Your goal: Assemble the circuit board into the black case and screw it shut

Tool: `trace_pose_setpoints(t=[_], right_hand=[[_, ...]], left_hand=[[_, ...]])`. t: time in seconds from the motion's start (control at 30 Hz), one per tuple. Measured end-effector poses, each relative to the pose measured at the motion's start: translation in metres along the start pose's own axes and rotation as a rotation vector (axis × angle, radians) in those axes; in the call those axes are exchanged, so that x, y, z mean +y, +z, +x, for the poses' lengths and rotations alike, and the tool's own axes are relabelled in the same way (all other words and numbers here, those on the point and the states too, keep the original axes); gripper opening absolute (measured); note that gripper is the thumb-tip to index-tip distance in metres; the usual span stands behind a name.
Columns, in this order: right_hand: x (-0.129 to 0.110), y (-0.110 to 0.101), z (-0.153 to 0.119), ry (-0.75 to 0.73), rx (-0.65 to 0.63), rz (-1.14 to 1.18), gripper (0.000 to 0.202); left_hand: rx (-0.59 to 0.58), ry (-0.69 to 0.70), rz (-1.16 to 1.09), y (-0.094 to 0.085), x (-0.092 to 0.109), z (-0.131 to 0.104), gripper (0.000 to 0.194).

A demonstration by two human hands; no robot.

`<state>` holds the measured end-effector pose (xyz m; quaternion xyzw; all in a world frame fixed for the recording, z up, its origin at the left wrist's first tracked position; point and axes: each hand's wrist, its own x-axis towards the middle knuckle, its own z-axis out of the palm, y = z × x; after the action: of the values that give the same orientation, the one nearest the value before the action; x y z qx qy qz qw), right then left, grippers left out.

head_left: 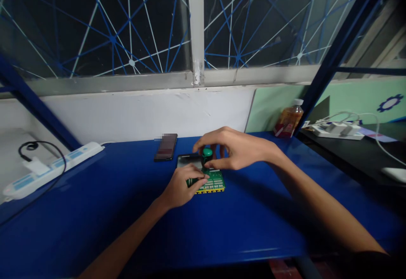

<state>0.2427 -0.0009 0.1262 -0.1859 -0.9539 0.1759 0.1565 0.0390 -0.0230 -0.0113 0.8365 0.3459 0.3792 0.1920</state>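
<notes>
A green circuit board (pixel 218 179) with rows of pale rectangular parts and a yellow front edge lies on the blue table. My left hand (pixel 183 185) covers its left portion. Thumb and fingers meet there in a pinch, and what is between them is too small to tell. Over the back of the board stands a black, roughly cylindrical thing with a green rounded top (pixel 207 153). Around it curl the fingers of my right hand (pixel 236 148), thumb at its lower side and index finger raised to its left. Behind the board is a dark-rimmed tray-like thing (pixel 187 158), partly hidden.
A phone (pixel 166 147) lies at the back of the blue table (pixel 203 232). On the left is a white power strip (pixel 60 169) with a black cable. At the back right stands a drink bottle (pixel 289 118). Another power strip (pixel 338 130) lies on the black surface beyond.
</notes>
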Motion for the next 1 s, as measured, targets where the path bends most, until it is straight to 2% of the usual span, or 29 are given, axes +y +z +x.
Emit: trace_pose_setpoints(t=[0.23, 0.47, 0.63, 0.8, 1.0], right_hand=[[0.000, 0.004, 0.004, 0.046, 0.049, -0.103, 0.023], [-0.002, 0.010, 0.008, 0.078, 0.100, -0.250, 0.035], [-0.003, 0.004, 0.004, 0.061, 0.103, -0.176, 0.032], [-0.004, -0.002, 0.000, 0.026, 0.045, -0.057, 0.036], [-0.002, 0.001, 0.002, 0.068, -0.007, -0.006, 0.036]], left_hand=[[0.026, -0.012, -0.027, 0.002, -0.002, 0.000, 0.010], [0.082, 0.001, 0.005, 0.004, -0.005, 0.000, 0.006], [0.058, 0.012, 0.003, 0.004, -0.006, -0.001, 0.008], [0.013, -0.005, -0.007, 0.003, -0.005, -0.001, 0.011], [-0.006, -0.022, -0.025, 0.001, 0.000, 0.000, 0.014]])
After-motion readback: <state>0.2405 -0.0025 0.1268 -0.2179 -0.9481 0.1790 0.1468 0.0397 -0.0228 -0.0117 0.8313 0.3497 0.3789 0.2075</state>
